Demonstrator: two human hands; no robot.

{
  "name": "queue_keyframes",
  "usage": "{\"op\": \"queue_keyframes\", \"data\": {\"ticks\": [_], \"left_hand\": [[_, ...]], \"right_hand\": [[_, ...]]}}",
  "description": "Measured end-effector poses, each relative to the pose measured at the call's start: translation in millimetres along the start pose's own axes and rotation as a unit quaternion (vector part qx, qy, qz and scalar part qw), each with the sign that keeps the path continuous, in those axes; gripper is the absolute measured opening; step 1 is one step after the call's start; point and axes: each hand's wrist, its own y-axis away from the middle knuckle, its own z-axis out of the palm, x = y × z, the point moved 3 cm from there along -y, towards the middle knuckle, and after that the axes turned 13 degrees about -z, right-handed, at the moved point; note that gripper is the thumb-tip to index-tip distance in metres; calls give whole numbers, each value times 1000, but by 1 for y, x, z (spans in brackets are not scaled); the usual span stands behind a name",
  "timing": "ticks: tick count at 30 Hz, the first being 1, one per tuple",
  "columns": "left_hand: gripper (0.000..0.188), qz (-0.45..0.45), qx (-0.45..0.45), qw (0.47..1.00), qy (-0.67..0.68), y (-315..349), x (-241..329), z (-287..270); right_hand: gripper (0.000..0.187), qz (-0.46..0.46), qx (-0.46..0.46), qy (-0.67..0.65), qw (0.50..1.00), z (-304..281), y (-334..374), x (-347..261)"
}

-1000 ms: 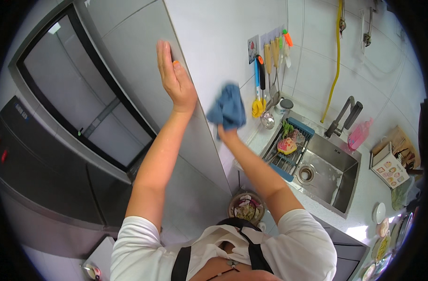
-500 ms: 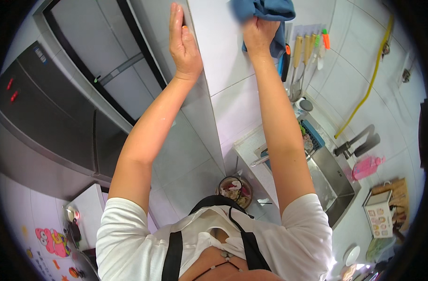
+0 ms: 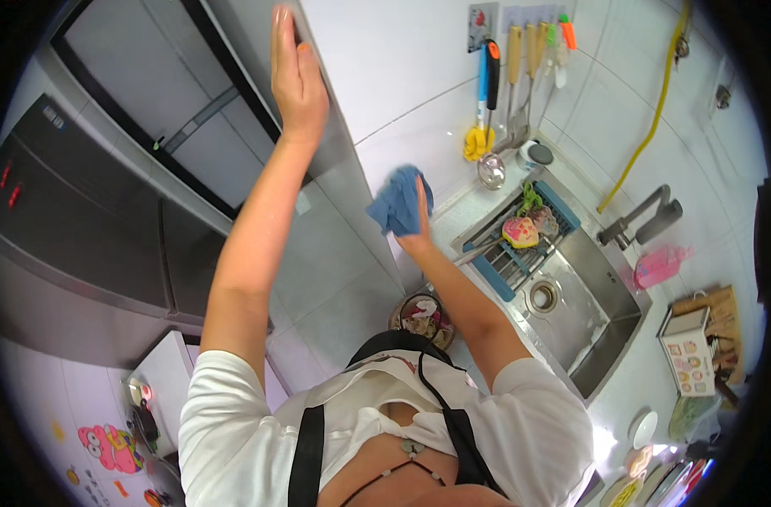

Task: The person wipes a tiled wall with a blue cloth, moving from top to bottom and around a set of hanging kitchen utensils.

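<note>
My left hand (image 3: 299, 89) is raised at the outer corner of the white tiled wall (image 3: 385, 63), its fingers straight and close together, with nothing visible in it. Lower down, my right hand (image 3: 417, 232) presses a crumpled blue cloth (image 3: 396, 201) against the tiles near that same corner. The cloth hides part of my right fingers. To the right of the cloth, a ladle (image 3: 491, 171) and a yellow-headed brush (image 3: 478, 144) hang on the wall.
Right of my right arm lies a steel sink (image 3: 571, 317) with a blue-framed drain rack (image 3: 495, 275) and a faucet (image 3: 643, 220). A pink soap bottle (image 3: 658, 266) stands behind it. A waste bin (image 3: 423, 317) sits on the floor below. A dark refrigerator (image 3: 81, 211) fills the left.
My right hand has swept the blue cloth down the wall and toward its corner, uncovering the hanging utensils and the sink rack. My left hand stays raised at the corner.
</note>
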Motion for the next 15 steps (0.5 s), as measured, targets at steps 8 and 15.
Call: {"op": "queue_keyframes", "data": {"ticks": [8,15], "left_hand": [[53,-11,29,999,-6,59,6,21],[59,-20,15,1000,19,60,2,25]], "right_hand": [[50,-53,217,117,968,-43,-160,29],[20,53,-25,357,932,49,-1,52]]}}
